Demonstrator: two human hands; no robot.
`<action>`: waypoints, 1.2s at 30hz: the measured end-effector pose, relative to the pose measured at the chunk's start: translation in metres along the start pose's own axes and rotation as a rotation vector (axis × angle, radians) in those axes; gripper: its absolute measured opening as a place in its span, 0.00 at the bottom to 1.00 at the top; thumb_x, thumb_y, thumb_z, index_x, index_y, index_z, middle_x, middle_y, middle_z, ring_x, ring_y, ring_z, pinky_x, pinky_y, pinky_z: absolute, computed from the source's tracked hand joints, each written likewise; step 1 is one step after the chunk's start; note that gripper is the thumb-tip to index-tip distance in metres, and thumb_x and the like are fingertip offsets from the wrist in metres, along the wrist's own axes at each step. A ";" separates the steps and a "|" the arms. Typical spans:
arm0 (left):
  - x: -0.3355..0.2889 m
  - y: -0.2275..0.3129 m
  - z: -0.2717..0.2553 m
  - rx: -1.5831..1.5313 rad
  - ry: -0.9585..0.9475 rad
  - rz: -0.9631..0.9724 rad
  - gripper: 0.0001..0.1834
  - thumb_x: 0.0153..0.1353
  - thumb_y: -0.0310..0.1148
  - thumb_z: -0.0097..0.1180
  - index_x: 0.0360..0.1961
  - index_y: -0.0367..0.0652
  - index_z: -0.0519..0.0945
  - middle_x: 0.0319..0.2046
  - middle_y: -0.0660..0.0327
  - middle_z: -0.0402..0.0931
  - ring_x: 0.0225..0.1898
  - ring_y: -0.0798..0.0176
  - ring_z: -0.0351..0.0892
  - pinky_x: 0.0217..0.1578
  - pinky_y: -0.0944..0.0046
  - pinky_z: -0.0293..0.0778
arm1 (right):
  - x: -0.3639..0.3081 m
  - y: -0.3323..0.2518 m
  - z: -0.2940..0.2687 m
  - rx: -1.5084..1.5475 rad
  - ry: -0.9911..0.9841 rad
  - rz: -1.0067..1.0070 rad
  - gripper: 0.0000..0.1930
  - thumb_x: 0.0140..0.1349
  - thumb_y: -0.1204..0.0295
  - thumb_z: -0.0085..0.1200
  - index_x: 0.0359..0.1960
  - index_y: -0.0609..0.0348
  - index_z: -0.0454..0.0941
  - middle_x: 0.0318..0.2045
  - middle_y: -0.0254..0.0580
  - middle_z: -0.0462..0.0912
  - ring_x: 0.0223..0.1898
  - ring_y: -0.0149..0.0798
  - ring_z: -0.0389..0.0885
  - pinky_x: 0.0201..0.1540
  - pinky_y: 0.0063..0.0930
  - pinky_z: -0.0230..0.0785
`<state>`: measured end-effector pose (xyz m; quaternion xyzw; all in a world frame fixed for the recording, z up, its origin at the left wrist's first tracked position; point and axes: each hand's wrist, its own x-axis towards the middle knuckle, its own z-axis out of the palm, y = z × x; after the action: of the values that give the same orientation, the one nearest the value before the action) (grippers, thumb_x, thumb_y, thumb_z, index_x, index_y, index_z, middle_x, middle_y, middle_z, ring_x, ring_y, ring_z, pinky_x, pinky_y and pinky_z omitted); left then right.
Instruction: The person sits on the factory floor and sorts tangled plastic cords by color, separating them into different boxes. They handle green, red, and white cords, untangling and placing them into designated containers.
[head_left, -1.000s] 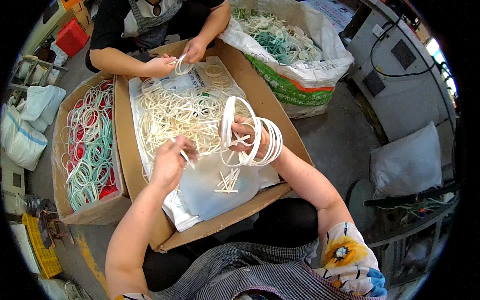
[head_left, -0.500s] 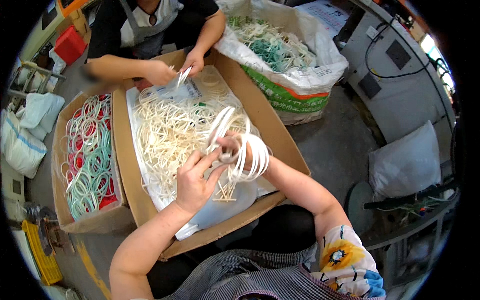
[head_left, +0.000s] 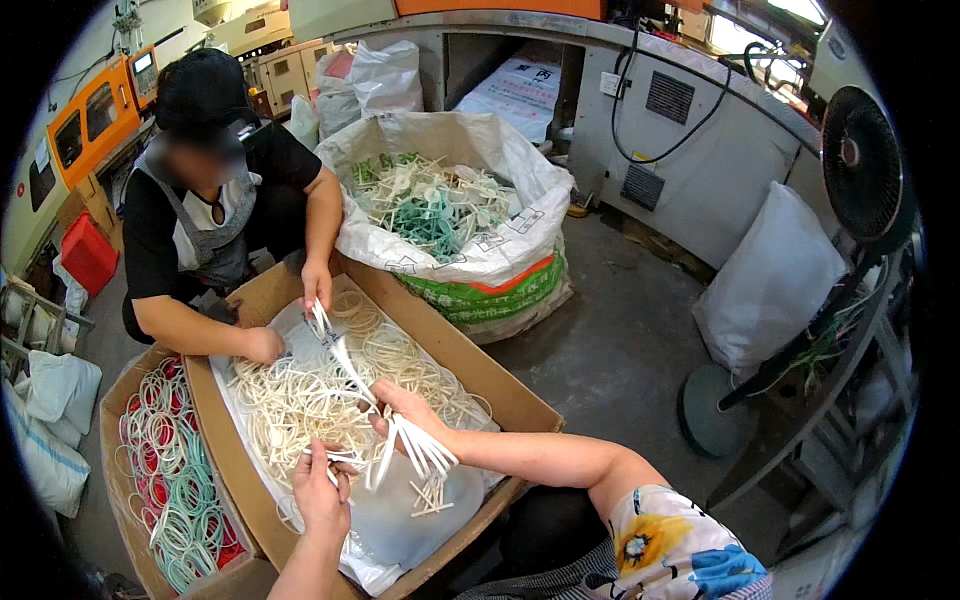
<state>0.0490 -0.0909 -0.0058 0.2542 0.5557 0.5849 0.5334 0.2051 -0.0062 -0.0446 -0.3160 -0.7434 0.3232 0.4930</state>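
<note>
My right hand (head_left: 408, 408) is closed around a bundle of white plastic rings (head_left: 425, 447), seen nearly edge-on. Its strands fan out below the fingers and reach up toward the co-worker's side. Lower and to the left, my left hand (head_left: 322, 498) pinches a small thin white plastic piece at its fingertips. Both hands are above a cardboard box (head_left: 520, 420) lined with white plastic sheeting and heaped with cream plastic rings (head_left: 290, 400). Several short white sticks (head_left: 430, 497) lie on the lining near my right hand.
Across the box crouches a co-worker (head_left: 225, 215), one hand gripping white strips. A second box (head_left: 180, 490) holds green, white and red rings. Beyond stands a woven sack (head_left: 455, 270) of plastic scraps. A fan (head_left: 850, 165) and a white bag (head_left: 770, 285) are at right.
The view has tilted up, showing more of the room. My hands have come apart: the right keeps the ring bundle, the left has moved away from it. The co-worker's hands have separated too.
</note>
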 end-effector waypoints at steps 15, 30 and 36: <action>0.007 -0.003 -0.009 -0.045 -0.043 0.231 0.13 0.68 0.37 0.40 0.31 0.39 0.67 0.24 0.55 0.72 0.24 0.58 0.78 0.28 0.61 0.79 | 0.018 0.003 0.005 0.720 0.268 0.693 0.12 0.63 0.68 0.44 0.34 0.67 0.74 0.22 0.36 0.72 0.25 0.27 0.72 0.26 0.23 0.69; -0.004 -0.048 -0.012 0.766 -0.549 0.285 0.13 0.63 0.29 0.47 0.47 0.35 0.70 0.51 0.50 0.68 0.44 0.56 0.76 0.41 0.57 0.75 | 0.017 0.010 -0.039 1.387 0.153 0.839 0.09 0.55 0.78 0.51 0.37 0.64 0.69 0.31 0.44 0.76 0.35 0.42 0.79 0.38 0.37 0.76; 0.025 -0.023 -0.006 -0.236 -0.440 -0.199 0.35 0.58 0.42 0.56 0.62 0.38 0.57 0.54 0.50 0.65 0.55 0.53 0.66 0.56 0.53 0.62 | 0.020 0.005 -0.032 1.265 -0.156 0.787 0.11 0.59 0.79 0.48 0.44 0.65 0.69 0.29 0.35 0.74 0.21 0.24 0.67 0.23 0.15 0.61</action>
<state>0.0442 -0.0750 -0.0362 0.2552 0.3765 0.5210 0.7223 0.2296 0.0178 -0.0282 -0.1910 -0.2807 0.8628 0.3746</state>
